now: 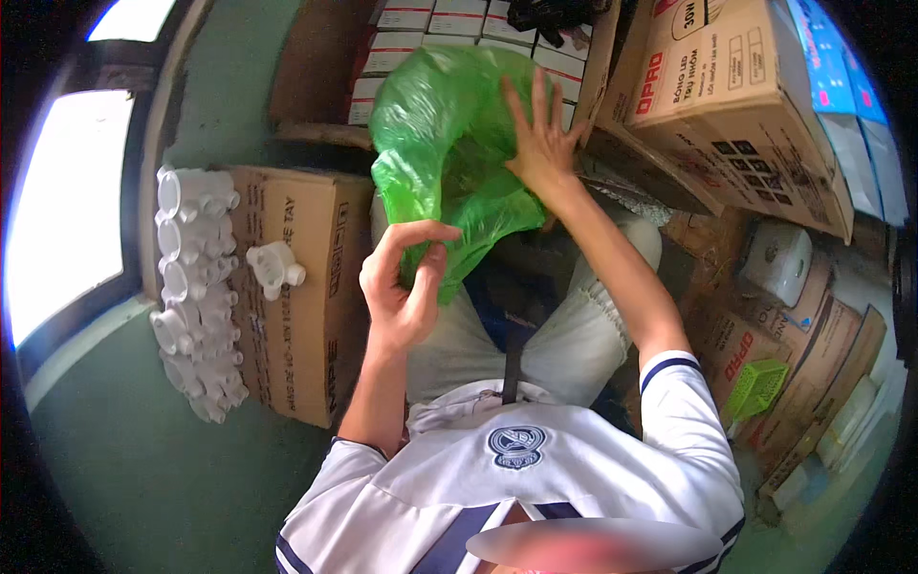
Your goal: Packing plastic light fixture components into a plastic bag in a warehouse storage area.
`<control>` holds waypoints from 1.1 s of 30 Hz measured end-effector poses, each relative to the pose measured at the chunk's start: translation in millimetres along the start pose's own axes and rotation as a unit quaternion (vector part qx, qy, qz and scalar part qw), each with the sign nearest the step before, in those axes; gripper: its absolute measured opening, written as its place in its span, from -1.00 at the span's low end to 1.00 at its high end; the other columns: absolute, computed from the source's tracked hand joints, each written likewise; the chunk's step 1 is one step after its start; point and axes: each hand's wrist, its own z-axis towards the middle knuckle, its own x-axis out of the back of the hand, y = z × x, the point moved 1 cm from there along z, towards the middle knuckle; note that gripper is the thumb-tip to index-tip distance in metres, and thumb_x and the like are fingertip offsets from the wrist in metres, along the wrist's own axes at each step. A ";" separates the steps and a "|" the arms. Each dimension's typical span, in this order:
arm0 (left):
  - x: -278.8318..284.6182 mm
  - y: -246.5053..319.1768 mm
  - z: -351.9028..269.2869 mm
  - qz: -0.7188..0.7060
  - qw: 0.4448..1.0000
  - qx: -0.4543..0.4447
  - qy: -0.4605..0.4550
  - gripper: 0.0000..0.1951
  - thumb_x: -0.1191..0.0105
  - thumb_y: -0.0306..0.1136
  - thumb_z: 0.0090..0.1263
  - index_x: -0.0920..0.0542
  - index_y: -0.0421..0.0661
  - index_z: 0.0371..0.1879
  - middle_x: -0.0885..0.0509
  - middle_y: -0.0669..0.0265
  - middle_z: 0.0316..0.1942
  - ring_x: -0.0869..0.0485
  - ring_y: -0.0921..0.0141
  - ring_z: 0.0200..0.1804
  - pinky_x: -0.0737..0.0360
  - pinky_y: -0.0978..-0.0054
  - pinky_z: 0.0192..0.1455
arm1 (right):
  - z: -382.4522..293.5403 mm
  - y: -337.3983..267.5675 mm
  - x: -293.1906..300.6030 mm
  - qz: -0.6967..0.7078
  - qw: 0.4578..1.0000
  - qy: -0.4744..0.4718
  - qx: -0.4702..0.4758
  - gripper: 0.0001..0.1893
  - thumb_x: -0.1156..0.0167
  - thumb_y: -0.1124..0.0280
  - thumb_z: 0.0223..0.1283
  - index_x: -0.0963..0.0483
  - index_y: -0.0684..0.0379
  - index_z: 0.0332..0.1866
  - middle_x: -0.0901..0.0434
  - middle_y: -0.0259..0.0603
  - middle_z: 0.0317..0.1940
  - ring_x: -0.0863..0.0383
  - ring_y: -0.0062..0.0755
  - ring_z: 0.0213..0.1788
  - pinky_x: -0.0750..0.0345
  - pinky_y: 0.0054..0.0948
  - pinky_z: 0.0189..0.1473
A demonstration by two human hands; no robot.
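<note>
A thin green plastic bag [423, 107] is in front of me, puffed out, its mouth sagging towards my lap. My left hand [401, 287] pinches the bag's lower left edge between thumb and curled fingers. On the bag's upper right side lies my right hand [541, 151], fingers spread wide and gripping nothing. Behind the bag, an opened carton holds rows of small white boxes [459, 23] with red stripes, partly covered by the green film. Whether the bag contains anything cannot be made out.
Left stands a cardboard carton [287, 344] with white plastic conduit junction boxes [190, 287] stacked along it and a single junction box [272, 269] on top. Right are a printed LED-bulb carton [724, 115], blue-and-white boxes [853, 122], a white plastic dispenser [777, 262] and a green basket [760, 387].
</note>
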 end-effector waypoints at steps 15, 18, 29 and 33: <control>118.3 58.8 -174.4 0.127 0.984 -0.030 0.123 -0.57 -0.18 -0.53 0.43 -0.55 -0.10 0.28 -0.76 0.05 -0.10 -0.79 0.11 -0.10 -0.66 0.27 0.00 | -208.8 -10.0 160.0 0.640 0.766 -0.054 0.023 -0.65 -0.09 0.47 0.36 -0.44 0.31 0.21 -0.66 -0.13 -0.02 -0.69 -0.31 -0.03 -0.64 -0.28 0.05; 142.6 51.6 -208.4 0.174 0.954 -0.117 0.212 -0.59 -0.20 -0.57 0.37 -0.59 -0.16 0.22 -0.75 0.11 -0.15 -0.76 0.18 -0.08 -0.64 0.30 0.01 | -247.1 -37.4 162.5 0.811 0.572 -0.021 -0.124 -0.47 -0.09 0.05 0.52 -0.45 0.29 0.32 -0.64 -0.18 0.00 -0.65 -0.35 0.00 -0.66 -0.32 0.02; 142.3 18.5 -277.6 -0.061 0.987 0.090 0.114 -0.49 -0.16 -0.02 0.55 -0.63 -0.27 -0.50 -0.53 0.46 -0.64 -0.48 0.59 -0.48 -0.42 0.43 -0.42 | -365.5 -130.5 175.1 0.160 0.953 0.240 0.092 -0.25 -0.41 -0.12 0.25 -0.40 0.23 0.33 -0.60 -0.02 0.01 -0.66 -0.05 -0.01 -0.59 -0.15 0.00; 117.3 18.3 -280.4 -0.099 0.990 0.082 0.052 -0.29 0.00 0.24 0.58 -0.58 -0.31 -0.51 -0.48 0.49 -0.64 -0.40 0.58 -0.50 -0.33 0.38 -0.46 | -395.4 -153.0 152.5 0.181 0.983 -0.032 -0.021 -0.20 -0.46 -0.22 0.13 -0.48 0.25 0.24 -0.63 0.11 0.05 -0.68 -0.01 0.03 -0.53 -0.11 0.15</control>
